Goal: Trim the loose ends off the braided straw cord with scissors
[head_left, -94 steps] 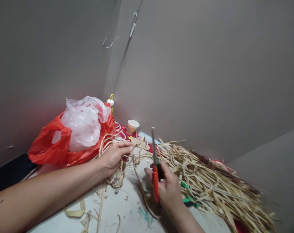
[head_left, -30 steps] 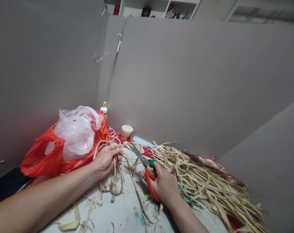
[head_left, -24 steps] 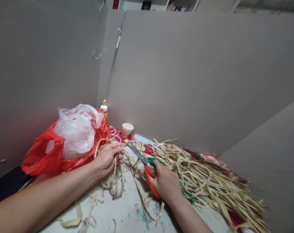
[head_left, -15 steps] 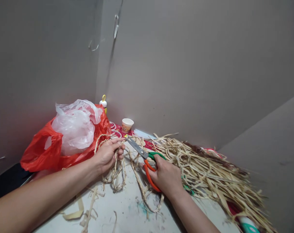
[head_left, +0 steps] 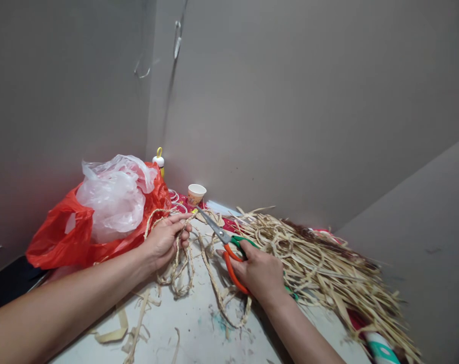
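Note:
My left hand (head_left: 168,240) is closed around a braided straw cord (head_left: 181,280), whose loops hang below the fingers onto the table. One end of the cord pokes out past the fingertips. In my right hand (head_left: 261,268) is a pair of scissors (head_left: 219,230) with one orange and one green handle. The blades look closed or nearly so, pointing up and left, their tip just right of the left fingertips and in front of the paper cup (head_left: 196,194). Another length of braid (head_left: 216,285) curves over the table between the hands.
At the left sits a red plastic bag (head_left: 62,235) with a crumpled white bag (head_left: 113,202) in it. A bottle with a yellow loop (head_left: 158,161) stands behind. A heap of dry straw strips (head_left: 328,263) covers the right side. Scraps (head_left: 115,331) litter the white table (head_left: 199,338).
The scissors' tip has shifted slightly up and away from the left fingertips. Both hands keep their holds, and the whole view has slid a little.

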Demonstrator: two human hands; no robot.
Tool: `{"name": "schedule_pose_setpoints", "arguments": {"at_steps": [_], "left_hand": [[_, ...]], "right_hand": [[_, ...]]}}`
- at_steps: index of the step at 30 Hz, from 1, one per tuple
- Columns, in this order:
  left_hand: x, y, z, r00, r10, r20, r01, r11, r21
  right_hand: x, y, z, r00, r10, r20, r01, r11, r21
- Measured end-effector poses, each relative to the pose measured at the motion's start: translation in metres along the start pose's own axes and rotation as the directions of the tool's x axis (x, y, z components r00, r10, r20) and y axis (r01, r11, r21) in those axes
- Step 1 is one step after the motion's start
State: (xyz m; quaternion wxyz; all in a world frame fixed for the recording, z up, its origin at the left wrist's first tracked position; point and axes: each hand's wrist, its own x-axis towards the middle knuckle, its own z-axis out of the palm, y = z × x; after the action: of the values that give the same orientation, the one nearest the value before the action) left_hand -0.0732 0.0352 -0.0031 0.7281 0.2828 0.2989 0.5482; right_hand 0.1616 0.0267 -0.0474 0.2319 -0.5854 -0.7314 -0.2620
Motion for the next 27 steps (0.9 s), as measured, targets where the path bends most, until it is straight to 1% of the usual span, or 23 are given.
{"name": "schedule_pose_setpoints", "arguments": {"at_steps": [3,8,11,14,16,18,19,20,21,22,24,26,27], "left_hand": [[0.000,0.000,0.000,1.000,-0.001,-0.011,0.001,1.000,0.004],[0.003,-0.001,-0.001,1.000,-0.004,-0.003,0.004,1.000,-0.022],[0.003,-0.001,-0.002,0.999,-0.011,0.035,0.012,0.999,-0.035],[0.001,0.000,-0.002,0.995,-0.046,0.087,0.050,0.998,-0.037],[0.000,0.000,-0.003,0.989,-0.070,0.134,0.074,0.997,-0.028],[-0.002,0.000,-0.003,0.982,-0.075,0.174,0.075,0.997,0.004],[-0.002,-0.001,-0.002,0.980,-0.070,0.187,0.065,0.997,0.031],[-0.002,-0.002,-0.002,0.979,-0.058,0.197,0.046,0.997,0.066],[-0.003,-0.004,-0.001,0.978,-0.041,0.207,0.019,0.994,0.106],[-0.004,-0.005,0.000,0.976,-0.022,0.218,-0.011,0.989,0.148],[-0.009,-0.009,0.004,0.971,0.006,0.240,-0.064,0.971,0.232],[-0.016,-0.012,0.009,0.965,0.007,0.263,-0.095,0.942,0.321],[-0.020,-0.014,0.011,0.960,0.001,0.278,-0.106,0.926,0.363]], "right_hand": [[0.001,0.002,0.001,0.999,0.043,-0.007,-0.042,0.998,0.052],[0.001,0.000,0.000,1.000,-0.006,0.011,0.005,0.991,0.132],[0.001,-0.001,-0.002,1.000,0.005,-0.017,-0.002,0.984,0.180],[0.002,0.000,-0.004,0.999,0.032,-0.040,-0.021,0.967,0.256],[0.003,0.001,-0.004,0.997,0.064,-0.031,-0.051,0.947,0.317],[0.004,0.000,-0.005,0.994,0.113,0.005,-0.105,0.905,0.412],[0.005,-0.002,-0.007,0.989,0.141,0.036,-0.141,0.866,0.480],[0.006,-0.005,-0.010,0.983,0.169,0.076,-0.182,0.808,0.561],[0.008,-0.009,-0.014,0.972,0.200,0.121,-0.230,0.729,0.644],[0.010,-0.013,-0.019,0.958,0.229,0.176,-0.283,0.632,0.721],[0.014,-0.025,-0.031,0.910,0.289,0.298,-0.398,0.400,0.826],[0.018,-0.037,-0.043,0.868,0.283,0.407,-0.464,0.177,0.868],[0.018,-0.041,-0.048,0.858,0.268,0.437,-0.474,0.087,0.876]]}}
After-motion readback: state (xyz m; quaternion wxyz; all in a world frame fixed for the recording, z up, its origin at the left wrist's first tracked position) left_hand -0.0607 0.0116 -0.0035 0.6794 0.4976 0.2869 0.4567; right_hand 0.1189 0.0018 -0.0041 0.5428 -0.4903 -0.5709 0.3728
